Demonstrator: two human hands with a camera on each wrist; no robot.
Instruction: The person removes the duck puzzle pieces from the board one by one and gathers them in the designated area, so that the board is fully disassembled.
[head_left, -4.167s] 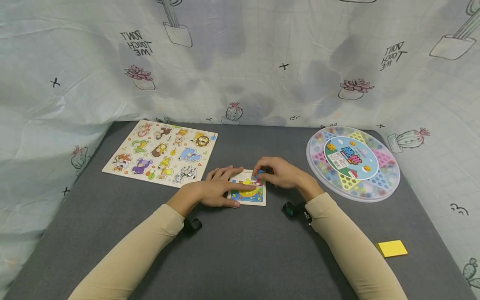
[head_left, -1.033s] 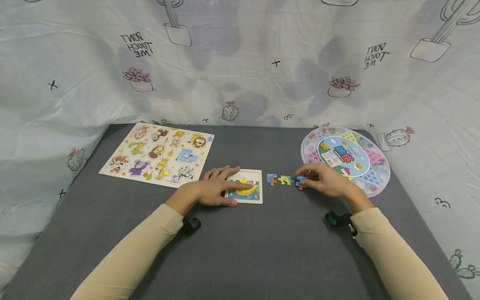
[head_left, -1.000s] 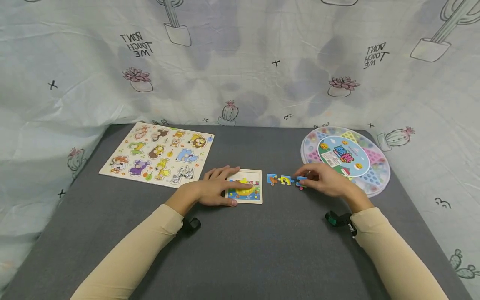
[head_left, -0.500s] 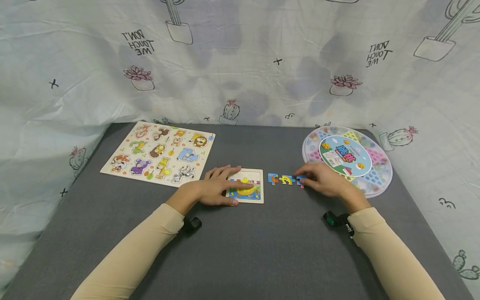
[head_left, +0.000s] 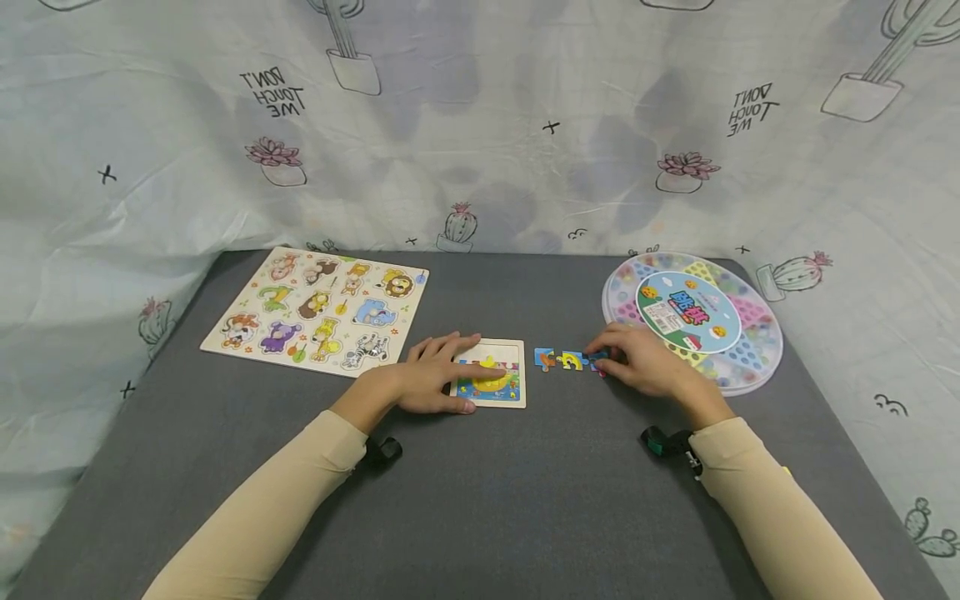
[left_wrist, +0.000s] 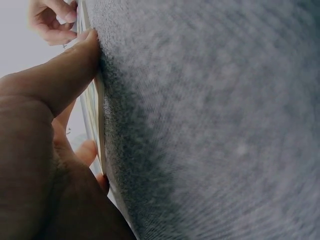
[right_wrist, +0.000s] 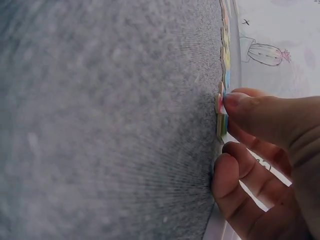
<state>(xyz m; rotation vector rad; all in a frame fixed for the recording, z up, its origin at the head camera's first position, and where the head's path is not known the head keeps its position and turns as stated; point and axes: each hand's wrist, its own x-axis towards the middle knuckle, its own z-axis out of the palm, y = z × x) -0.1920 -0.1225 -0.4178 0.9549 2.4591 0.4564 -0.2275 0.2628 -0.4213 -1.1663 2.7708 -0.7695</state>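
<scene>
Left hand [head_left: 427, 375] on colourful puzzle [head_left: 495, 393], right hand [head_left: 647, 362] pinching blue piece [head_left: 597, 357]

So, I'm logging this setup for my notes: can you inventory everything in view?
small puzzle tray: one, pale with multicoloured picture, centre, under the left hand
loose puzzle pieces: three visible, blue, yellow and other colours, in a row right of the tray
animal board: one, cream and multicoloured, far left
round game set: one, multicoloured, far right
yellow thing: one, almost wholly hidden behind the right sleeve
table: one, grey, beneath everything
backdrop: white, patterned, behind and beside the table
wrist cameras: two, black, one per wrist
sleeves: two, beige, lower left and right
hands: two, bare; left on the tray, right pinching the end piece
</scene>
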